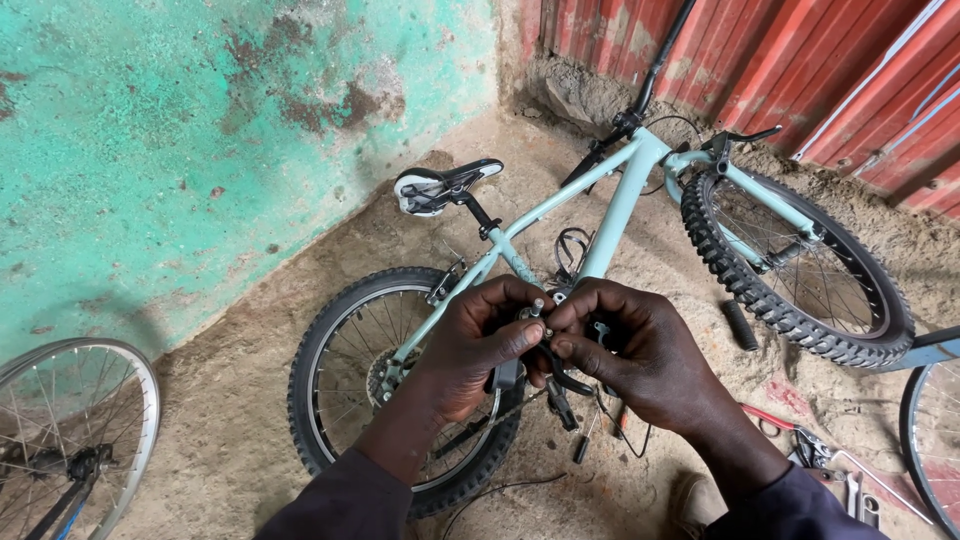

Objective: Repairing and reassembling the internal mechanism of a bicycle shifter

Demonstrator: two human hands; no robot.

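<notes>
I am holding a small black bicycle brake part (553,352) between both hands, raised in front of me over the rear half of a pale green bicycle (620,200) that is lying on its side on the dirt floor. My left hand (475,345) is clenching around the left side of the part, thumb pressing in from the near side, and my right hand (635,350) is pinching its right side with fingertips meeting the left hand's just at the middle. A short silvery bolt (537,306) is standing up out of the part at the far edge of the grip, so its long axis is running from near to far, roughly upright in the view. Black arms of the part are hanging down below my fingers toward the near side, with a thin cable (500,490) trailing lower. Both hands are equally close to the bolt; my left thumb and right forefinger are touching beside it. The rear wheel (330,400) is lying directly beneath my left wrist, and red-handled pliers (790,425) are resting on the ground to the right.
</notes>
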